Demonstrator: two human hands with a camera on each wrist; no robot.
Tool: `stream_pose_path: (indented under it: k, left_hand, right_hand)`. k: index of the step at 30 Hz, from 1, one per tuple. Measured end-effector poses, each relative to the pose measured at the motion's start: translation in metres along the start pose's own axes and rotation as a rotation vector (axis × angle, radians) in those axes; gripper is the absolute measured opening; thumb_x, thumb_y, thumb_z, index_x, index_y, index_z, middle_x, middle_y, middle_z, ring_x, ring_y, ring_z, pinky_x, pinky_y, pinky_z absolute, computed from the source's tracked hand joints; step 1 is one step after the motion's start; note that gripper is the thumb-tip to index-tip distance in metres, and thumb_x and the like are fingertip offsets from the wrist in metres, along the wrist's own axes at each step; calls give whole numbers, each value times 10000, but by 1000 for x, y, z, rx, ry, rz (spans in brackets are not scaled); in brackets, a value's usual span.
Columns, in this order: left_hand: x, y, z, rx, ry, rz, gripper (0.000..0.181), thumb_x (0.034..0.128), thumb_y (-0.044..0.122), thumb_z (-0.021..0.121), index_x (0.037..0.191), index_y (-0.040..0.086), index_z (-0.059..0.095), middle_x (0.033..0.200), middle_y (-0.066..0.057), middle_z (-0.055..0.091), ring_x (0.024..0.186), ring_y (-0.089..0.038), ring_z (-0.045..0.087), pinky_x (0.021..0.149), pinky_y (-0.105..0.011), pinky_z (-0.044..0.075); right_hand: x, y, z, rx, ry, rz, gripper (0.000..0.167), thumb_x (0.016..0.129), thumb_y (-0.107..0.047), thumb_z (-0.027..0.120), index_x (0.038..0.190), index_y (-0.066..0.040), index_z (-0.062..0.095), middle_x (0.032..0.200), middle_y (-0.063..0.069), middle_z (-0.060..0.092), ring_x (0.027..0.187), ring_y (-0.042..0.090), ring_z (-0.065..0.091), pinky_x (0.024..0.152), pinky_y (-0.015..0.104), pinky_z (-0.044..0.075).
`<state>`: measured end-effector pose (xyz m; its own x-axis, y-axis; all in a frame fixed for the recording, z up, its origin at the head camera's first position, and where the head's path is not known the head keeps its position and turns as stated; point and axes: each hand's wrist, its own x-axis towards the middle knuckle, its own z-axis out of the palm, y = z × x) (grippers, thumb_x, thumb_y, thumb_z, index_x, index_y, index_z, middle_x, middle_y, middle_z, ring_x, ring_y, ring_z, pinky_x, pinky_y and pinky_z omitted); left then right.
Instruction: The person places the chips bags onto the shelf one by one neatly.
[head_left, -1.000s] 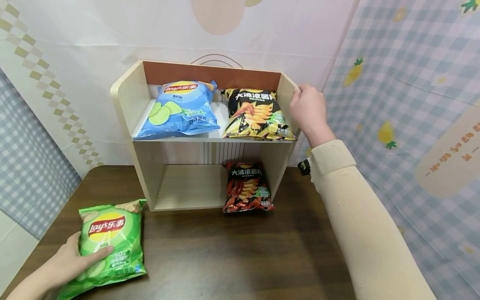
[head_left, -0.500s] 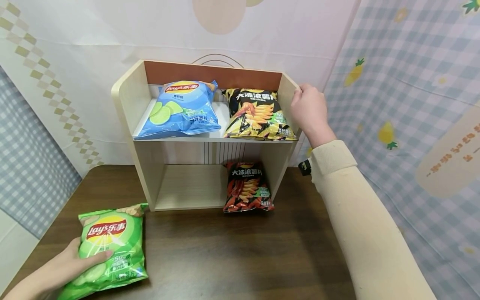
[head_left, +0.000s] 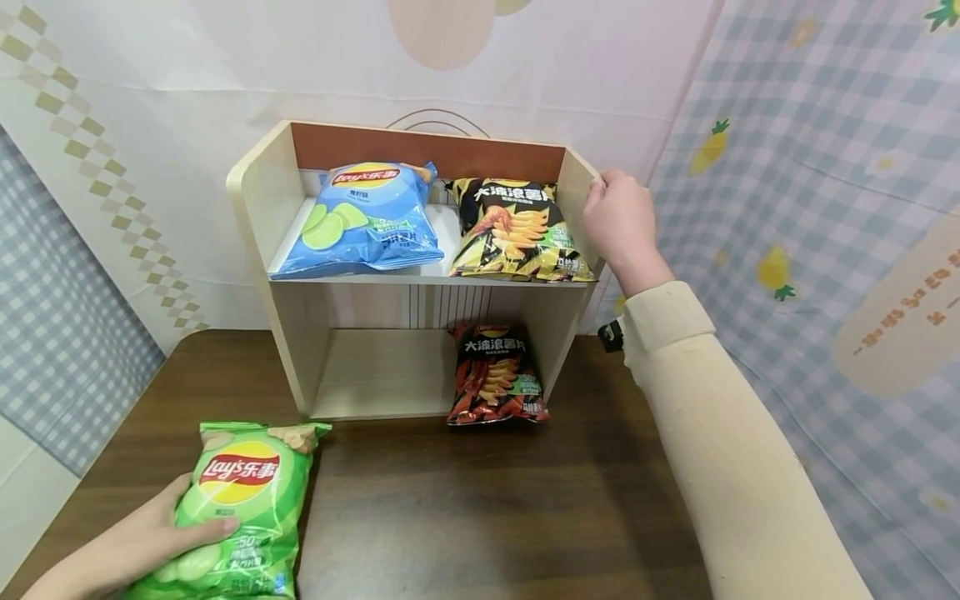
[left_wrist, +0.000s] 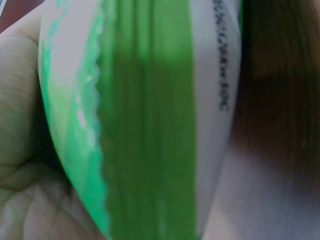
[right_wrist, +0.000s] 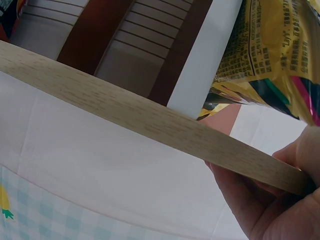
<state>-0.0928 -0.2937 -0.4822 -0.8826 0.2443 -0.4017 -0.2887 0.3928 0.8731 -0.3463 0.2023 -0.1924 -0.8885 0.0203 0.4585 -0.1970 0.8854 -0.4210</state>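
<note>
My left hand (head_left: 161, 533) grips a green bag of potato chips (head_left: 243, 508) at the lower left, its thumb across the front; the left wrist view shows the bag's crimped end (left_wrist: 150, 125) close up beside the palm. At the upper right, my right hand (head_left: 621, 217) holds the top edge of the shelf's right side panel (head_left: 576, 187); in the right wrist view thumb and fingers lie on either side of that panel. A blue chip bag (head_left: 367, 221) and a black-and-gold chip bag (head_left: 517, 229) lie on the upper shelf. Below stands a black-and-red chip bag (head_left: 497, 375), at the right.
The small two-tier wooden shelf (head_left: 288, 358) stands on a dark brown table (head_left: 450, 508) against a patterned cloth backdrop (head_left: 525, 75). A checked cloth (head_left: 787, 167) hangs on the right. The lower tier's left part shows bare board (head_left: 386, 367).
My left hand has moved the green chip bag a little to the right and nearer to me. The right hand stays on the shelf's side panel.
</note>
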Motion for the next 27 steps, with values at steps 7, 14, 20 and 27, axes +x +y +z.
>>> stream_pose_path:
  k: [7,14,20,27]
  left_hand:
    - [7,7,15,-41,-49,85,876,966,208,594,1428,-106,-81,1111,-169,595,937,-308,635,745,-374,543]
    - [16,17,32,21,-34,152,897,944,214,633,1466,-74,-37,1192,-190,567,985,-271,619,781,-306,518]
    - [30,26,52,95,81,151,956,886,299,712,1485,-19,38,1135,-134,599,956,-226,625,774,-287,501]
    - [51,38,81,161,254,225,966,800,371,790,1481,57,181,1096,-110,603,934,-182,603,784,-308,493]
  right_hand:
    - [0,0,1,3,-3,9,436,1036,-238,307,1279,16,565,1189,239,620,1055,402,607,868,490,498]
    - [0,0,1,3,-8,11,439,1038,-244,306,1294,8,559,1195,233,620,1052,397,611,861,489,502]
    - [0,0,1,2,-4,5,437,1038,-243,307,1279,11,567,1179,233,626,1039,396,614,851,490,503]
    - [0,0,1,2,-3,7,436,1038,-244,308,1276,13,568,1187,230,624,1046,394,613,860,489,500]
